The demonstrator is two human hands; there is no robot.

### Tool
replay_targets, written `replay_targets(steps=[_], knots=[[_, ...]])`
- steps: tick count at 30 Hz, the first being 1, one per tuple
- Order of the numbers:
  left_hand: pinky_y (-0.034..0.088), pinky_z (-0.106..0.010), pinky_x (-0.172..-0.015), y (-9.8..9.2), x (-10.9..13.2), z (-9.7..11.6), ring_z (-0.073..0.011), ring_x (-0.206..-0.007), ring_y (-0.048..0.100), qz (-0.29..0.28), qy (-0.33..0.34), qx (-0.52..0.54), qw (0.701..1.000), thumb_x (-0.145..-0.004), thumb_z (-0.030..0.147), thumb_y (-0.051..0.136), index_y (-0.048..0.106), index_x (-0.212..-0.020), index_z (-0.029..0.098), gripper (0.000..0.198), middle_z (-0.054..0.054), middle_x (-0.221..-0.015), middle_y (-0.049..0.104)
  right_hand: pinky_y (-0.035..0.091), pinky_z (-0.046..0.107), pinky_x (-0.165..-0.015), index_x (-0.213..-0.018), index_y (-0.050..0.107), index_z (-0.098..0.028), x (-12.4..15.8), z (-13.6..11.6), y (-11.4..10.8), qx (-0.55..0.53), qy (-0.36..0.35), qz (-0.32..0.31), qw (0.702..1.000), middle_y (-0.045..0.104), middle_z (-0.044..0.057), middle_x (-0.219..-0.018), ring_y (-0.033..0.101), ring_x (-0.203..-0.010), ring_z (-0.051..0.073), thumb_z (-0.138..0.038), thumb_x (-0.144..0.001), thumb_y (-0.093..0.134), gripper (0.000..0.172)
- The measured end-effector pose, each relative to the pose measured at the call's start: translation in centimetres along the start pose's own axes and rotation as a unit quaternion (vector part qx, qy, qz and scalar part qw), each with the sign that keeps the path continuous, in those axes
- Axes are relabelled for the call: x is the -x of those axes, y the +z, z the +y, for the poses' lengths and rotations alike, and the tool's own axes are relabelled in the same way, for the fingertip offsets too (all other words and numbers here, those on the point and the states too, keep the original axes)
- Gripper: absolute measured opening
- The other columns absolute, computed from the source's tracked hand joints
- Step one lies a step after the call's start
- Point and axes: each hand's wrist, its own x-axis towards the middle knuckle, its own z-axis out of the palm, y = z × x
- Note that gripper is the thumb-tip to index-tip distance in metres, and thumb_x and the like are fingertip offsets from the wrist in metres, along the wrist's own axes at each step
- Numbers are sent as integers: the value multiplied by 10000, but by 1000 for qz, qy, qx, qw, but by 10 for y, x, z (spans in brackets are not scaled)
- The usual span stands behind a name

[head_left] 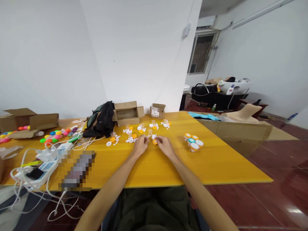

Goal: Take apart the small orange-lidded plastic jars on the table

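My left hand (141, 143) is over the middle of the table with its fingers curled into a pinch; anything between them is too small to make out. Level with it, my right hand (164, 144) is also closed, fingertips hidden or too small to read. Between the two hands lie an orange disc (154, 142) and a white disc (153, 137). Just behind them stands a small clear plastic cup (150, 132). Left of my left hand is a group of small white parts (130, 140) with an orange disc (134, 136).
Several lidded clear cups (194, 146) cluster at the right. More sets of discs and cups (141, 129) lie farther back. Cardboard boxes (127, 121), a black bag (102, 123), coloured balls (51, 140), a power strip (45, 170) with cables, and a blurred phone-like object (78, 170) occupy the left.
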Motion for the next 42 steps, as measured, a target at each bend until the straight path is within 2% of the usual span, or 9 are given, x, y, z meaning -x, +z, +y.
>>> replay_targets(steps=[7,12,17,22,25,30,35,42], knots=[[478,-296,-789,1,-2,-1,-196,-818,633,3,10,-28,1000,-801,65,599,627,-767,206,148,-27,-801,663,572,336,-746,-743,702,-230,1,-4,1,-25,-12,-30,999,754,-2,-745,716,-726,207,-156,-733,542,178],[495,-300,-792,-1,1,3,-194,-824,635,10,24,-12,1000,-770,25,571,627,-818,207,196,-32,-848,670,569,347,-750,-730,701,-227,0,-2,2,-55,-7,-41,998,752,9,-748,710,-719,209,-181,-725,547,160],[504,-300,-802,-2,9,9,-194,-846,630,-24,42,15,999,-695,55,632,608,-850,205,217,-25,-875,671,569,355,-750,-757,692,-219,-1,2,3,-106,-8,-55,993,750,15,-768,704,-723,209,-242,-730,593,105],[493,-260,-691,-3,11,12,-155,-708,609,-78,50,80,992,-715,133,654,602,-889,203,194,12,-798,665,568,349,-727,-746,652,-214,-1,3,4,-152,3,-64,986,728,12,-750,694,-712,208,-278,-704,641,77],[470,-241,-644,-2,11,10,-136,-646,581,-74,46,98,991,-732,138,631,608,-888,195,167,29,-741,652,561,335,-689,-743,631,-219,-1,2,5,-149,3,-68,986,708,2,-728,682,-687,204,-281,-704,643,75],[456,-230,-624,-1,9,7,-123,-604,552,-68,40,103,992,-725,132,618,625,-902,191,186,48,-687,628,541,323,-718,-756,610,-226,4,-2,5,-73,-64,-60,994,691,5,-758,664,-716,194,-262,-771,591,43],[448,-222,-614,-3,9,7,-115,-585,534,-84,31,111,990,-709,108,622,632,-858,190,171,56,-653,612,512,307,-733,-758,617,-232,8,-5,2,74,-147,-57,985,667,22,-804,636,-752,189,-138,-792,537,128],[458,-229,-629,-3,9,6,-121,-605,545,-101,40,136,985,-722,100,598,648,-857,180,165,49,-659,619,488,288,-728,-810,625,-235,11,-10,-1,190,-160,-68,966,658,32,-877,632,-800,189,-69,-821,506,204]])
